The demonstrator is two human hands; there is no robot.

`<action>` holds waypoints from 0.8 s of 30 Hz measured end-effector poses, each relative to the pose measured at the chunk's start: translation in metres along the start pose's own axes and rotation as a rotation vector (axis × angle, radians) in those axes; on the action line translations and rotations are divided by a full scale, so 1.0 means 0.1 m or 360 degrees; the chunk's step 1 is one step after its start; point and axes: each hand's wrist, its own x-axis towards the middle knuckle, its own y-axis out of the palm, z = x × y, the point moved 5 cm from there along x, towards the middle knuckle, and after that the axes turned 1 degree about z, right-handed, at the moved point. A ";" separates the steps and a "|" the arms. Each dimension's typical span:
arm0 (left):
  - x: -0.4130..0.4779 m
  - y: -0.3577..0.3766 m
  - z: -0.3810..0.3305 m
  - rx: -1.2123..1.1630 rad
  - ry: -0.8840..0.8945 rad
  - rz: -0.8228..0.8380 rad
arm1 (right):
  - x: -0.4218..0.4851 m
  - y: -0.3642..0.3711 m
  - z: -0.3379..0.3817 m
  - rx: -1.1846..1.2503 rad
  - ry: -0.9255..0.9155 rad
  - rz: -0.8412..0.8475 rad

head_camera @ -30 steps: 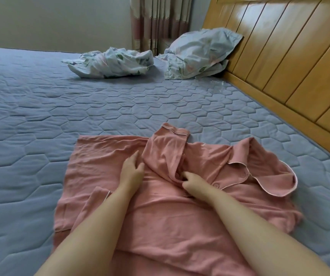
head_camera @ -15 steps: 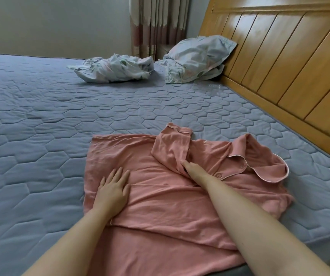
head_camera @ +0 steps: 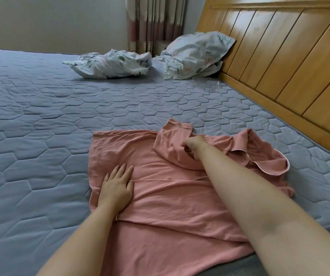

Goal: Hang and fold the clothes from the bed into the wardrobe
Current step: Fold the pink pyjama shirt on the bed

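The shirt (head_camera: pixel 160 206) at six o'clock is salmon pink with thin white piping on its collar and cuff, on a bed (head_camera: pixel 40 136) quilted blue-grey in a hexagon pattern. At twelve o'clock the pillow (head_camera: pixel 198 50) and crumpled sheet (head_camera: pixel 112 64) are white, printed with green leaves and pale pink flowers. The headboard (head_camera: pixel 279 56) at two o'clock is honey-orange wood, the curtain (head_camera: pixel 152 22) striped beige and rose.

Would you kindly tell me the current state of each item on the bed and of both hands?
pink pajama shirt: spread on the bed, partly folded.
sleeve: folded across the front.
left hand: flat, pressing the shirt.
right hand: curled, gripping the sleeve.
pillow: propped against the headboard.
floral cloth: crumpled in a heap.
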 end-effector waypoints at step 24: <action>-0.01 -0.47 -0.25 -0.0697 -0.0085 0.0490 | -1.23 0.59 -0.78 -0.0581 -0.0470 0.0362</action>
